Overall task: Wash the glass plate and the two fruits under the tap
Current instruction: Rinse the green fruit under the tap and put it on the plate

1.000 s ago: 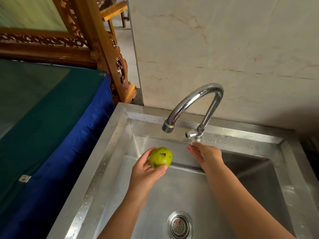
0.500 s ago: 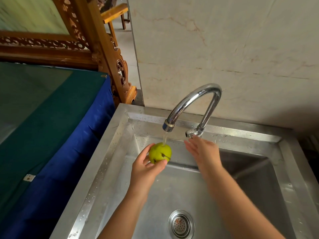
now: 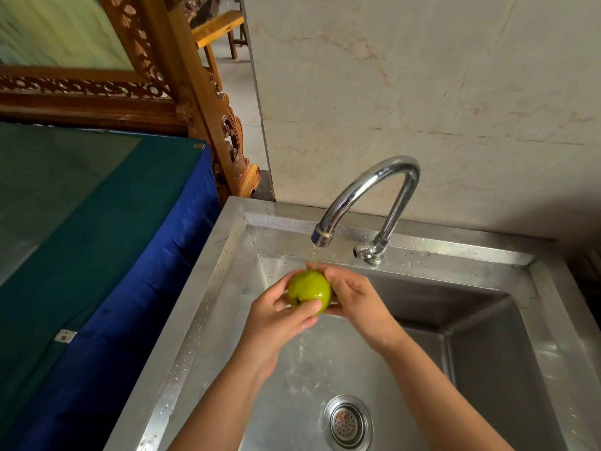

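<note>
Both hands are cupped round one green fruit [image 3: 309, 290], held in the air over the steel sink [image 3: 487, 369] directly beneath the spout of the chrome tap [image 3: 370, 193]. A thin stream of water falls from the spout onto the top of the fruit and runs off below it, splashing on the sink floor above the drain strainer [image 3: 348, 422].

On progress: one fruit is being rinsed at this moment, so that part of the job looks under way but not finished. Neither the glass plate nor the second fruit shows anywhere in view; whether they are already washed or waiting off camera cannot be told from here. At best one of three items is in hand.

The left hand [image 3: 276, 323] is half closed, its thumb laid across the near face of the fruit and its fingers curled along the left side and underneath, carrying the weight. The right hand [image 3: 354, 297] closes against the far right side, fingers wrapped behind the fruit and reaching up near the point where the water lands, thumb tucked at the lower edge. Neither hand is spread flat; both press on the skin, a hold that suits rubbing or turning the fruit under the flow. Wet skin could make it slippery, so a firm hold matters.

To the left lies a surface under green and blue cloth [image 3: 97, 222].
</note>
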Available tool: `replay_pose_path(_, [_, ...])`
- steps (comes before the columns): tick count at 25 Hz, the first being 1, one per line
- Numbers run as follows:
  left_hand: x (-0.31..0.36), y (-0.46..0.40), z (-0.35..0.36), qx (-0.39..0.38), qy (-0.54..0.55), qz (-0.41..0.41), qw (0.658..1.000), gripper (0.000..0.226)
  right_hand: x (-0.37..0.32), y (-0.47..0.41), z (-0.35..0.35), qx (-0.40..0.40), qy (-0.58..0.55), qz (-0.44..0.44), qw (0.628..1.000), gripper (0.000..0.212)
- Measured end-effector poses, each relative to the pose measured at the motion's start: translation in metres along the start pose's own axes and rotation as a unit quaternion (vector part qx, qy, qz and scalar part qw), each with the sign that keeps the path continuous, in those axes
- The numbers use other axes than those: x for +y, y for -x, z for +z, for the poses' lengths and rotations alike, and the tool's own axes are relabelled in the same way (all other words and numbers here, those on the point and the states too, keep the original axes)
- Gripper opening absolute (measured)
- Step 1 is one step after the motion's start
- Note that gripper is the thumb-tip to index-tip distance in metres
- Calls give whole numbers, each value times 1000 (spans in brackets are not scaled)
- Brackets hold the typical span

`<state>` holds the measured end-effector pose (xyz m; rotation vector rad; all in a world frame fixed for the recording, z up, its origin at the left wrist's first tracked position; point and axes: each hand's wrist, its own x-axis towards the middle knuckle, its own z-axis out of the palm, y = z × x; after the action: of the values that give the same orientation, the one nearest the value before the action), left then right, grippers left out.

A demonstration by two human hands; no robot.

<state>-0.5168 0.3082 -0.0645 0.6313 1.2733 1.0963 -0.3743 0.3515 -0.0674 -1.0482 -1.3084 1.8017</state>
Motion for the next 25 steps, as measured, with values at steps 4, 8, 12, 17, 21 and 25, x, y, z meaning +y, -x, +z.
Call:
replay_pose_path(4, [18,-2,1,-58,36,-68,995,36,-4,4,-6,-65,13,-51,996,48])
replay_pose_path(8, [29,-7,6,-80,64,-71,992,39,-14,-3,7,-15,74,-121,990,32])
replay_pose_path(12, [27,-6,3,-54,137,-120,982,37,-8,-3,14,-12,192,-137,972,30])
replay_pose_path(17, [27,-11,7,-56,69,-154,984,26,-10,3,-14,-18,282,-154,947,60])
replay_pose_path(21, [25,-14,10,-28,10,-93,995,39,-10,1,-13,77,359,-115,923,62])
replay_pose_path(25, [34,-21,9,-16,0,-116,993,40,0,8,-13,81,279,-165,943,65])
